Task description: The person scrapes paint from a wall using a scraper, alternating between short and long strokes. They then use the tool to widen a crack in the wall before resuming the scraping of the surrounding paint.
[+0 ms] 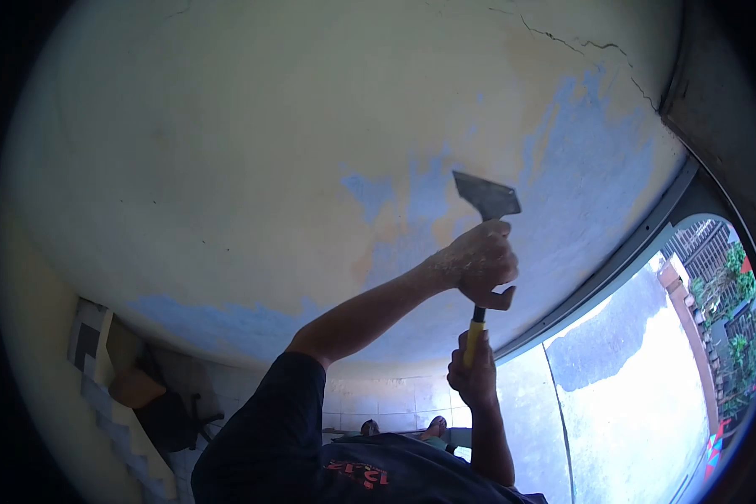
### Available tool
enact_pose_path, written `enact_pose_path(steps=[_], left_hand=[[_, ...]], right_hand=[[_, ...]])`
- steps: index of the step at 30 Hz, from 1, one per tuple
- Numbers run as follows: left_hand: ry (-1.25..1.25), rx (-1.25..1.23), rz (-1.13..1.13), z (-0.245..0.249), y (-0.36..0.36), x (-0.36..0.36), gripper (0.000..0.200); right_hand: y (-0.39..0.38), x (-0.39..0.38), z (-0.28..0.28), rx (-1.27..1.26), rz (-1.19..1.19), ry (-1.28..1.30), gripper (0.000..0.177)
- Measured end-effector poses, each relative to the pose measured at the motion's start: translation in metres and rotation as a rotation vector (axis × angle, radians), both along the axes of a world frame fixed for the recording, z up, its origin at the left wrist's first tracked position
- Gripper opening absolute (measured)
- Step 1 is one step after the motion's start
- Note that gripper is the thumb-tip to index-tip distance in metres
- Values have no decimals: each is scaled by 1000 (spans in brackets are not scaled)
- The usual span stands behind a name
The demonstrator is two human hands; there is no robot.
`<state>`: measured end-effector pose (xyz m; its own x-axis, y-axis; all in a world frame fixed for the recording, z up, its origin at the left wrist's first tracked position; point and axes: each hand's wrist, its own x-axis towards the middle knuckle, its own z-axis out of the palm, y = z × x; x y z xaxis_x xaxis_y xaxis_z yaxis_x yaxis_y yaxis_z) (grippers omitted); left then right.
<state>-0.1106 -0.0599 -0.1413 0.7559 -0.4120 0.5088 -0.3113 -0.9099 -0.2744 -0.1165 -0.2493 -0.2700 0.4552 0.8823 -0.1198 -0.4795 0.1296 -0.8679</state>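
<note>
Head view, tipped steeply upward: a metal scraper with a dark, wide blade and a yellow handle (487, 200) is held up against a pale cream plaster ceiling with worn blue and ochre patches (227, 168). The blade's edge lies on or just off the ceiling; I cannot tell which.

The left hand (479, 262), dusted with pale powder, sits directly under the scraper's blade. Its grip is closed tight around the top of the shaft, and its arm runs down and away in a dark sleeve. The right hand (472, 375) is at the bottom of the scraper, its grip closed around the end of the yellow handle, which shows between the two hands.

Around the scraper's blade the blue patches are largest, spreading beside and above it. A thin dark crack (563, 38) runs through the ceiling well above the scraper. Beside the scraper, on the right hand's side, a grey metal frame (613, 260) edges the ceiling, with sunlit pale ground (647, 395) and green plants (731, 286) beyond it. Far off on the left hand's side is a pale stepped staircase (118, 420), and below the scraper the person's dark shirt with red lettering (361, 475).
</note>
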Motion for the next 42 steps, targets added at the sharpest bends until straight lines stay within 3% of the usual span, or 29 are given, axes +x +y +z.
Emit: enact_pose_path(steps=[4, 7, 14, 20, 26, 29, 32, 34, 37, 39, 40, 42], left_hand=[[3, -135, -41, -31, 14, 3, 23], [11, -75, -3, -21, 19, 1, 30], [-64, -48, -15, 2, 25, 6, 26], [-127, 44, -9, 46, 33, 19, 33], [-372, 186, 38, 125, 42, 48, 22], [-327, 185, 95, 155, 34, 49, 22], [-488, 154, -75, 128, 15, 42, 22], [-409, 175, -79, 85, -4, 30, 25], [-125, -22, -31, -3, -29, 9, 26], [29, -87, 60, -70, -39, 2, 27], [99, -176, 107, -106, -45, 0, 32], [318, -217, 269, -162, -60, -10, 43]], right_hand=[[4, -5, -6, -41, -14, 28, 53], [14, -5, -4, -10, 12, 3, 55], [21, 2, 16, -21, -35, -151, 58], [34, 30, 49, 38, 6, -151, 58], [56, 64, 119, 171, 4, -235, 55], [50, 74, 139, 207, 52, -240, 54], [31, 72, 112, 200, 86, -204, 55], [7, 70, 62, 159, 131, -176, 54], [-36, 54, 0, 53, 247, -162, 47], [-58, 31, -34, -163, 140, -246, 41], [-68, 25, -44, -347, 141, -343, 52], [-87, 28, -90, -387, 174, -515, 49]])
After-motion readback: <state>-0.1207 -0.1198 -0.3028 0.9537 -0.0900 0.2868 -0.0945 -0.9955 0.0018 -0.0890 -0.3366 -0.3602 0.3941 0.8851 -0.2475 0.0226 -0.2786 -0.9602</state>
